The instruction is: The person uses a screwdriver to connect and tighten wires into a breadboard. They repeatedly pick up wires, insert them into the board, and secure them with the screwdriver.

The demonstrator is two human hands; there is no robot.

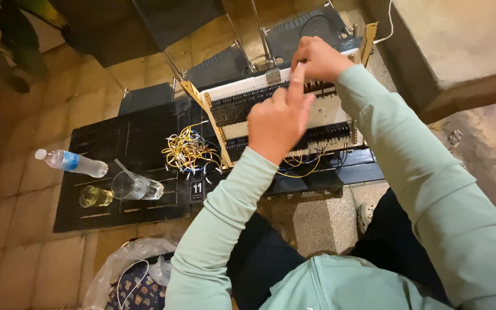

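left hand (278,121), right hand (318,58), perforated white panel (328,112), tangled yellow wires (189,151)

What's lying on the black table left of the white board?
On the black table: a tangle of yellow and white wires, a plastic water bottle on its side, two clear glasses.

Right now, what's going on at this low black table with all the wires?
A person in a pale green top leans over a white board lined with rows of black terminal blocks. Both hands are on it: the right hand pinches at the upper row, and the left hand is raised with a finger pointing up beside it. A tangle of yellow and white wires lies on the black table, next to a water bottle and glasses.
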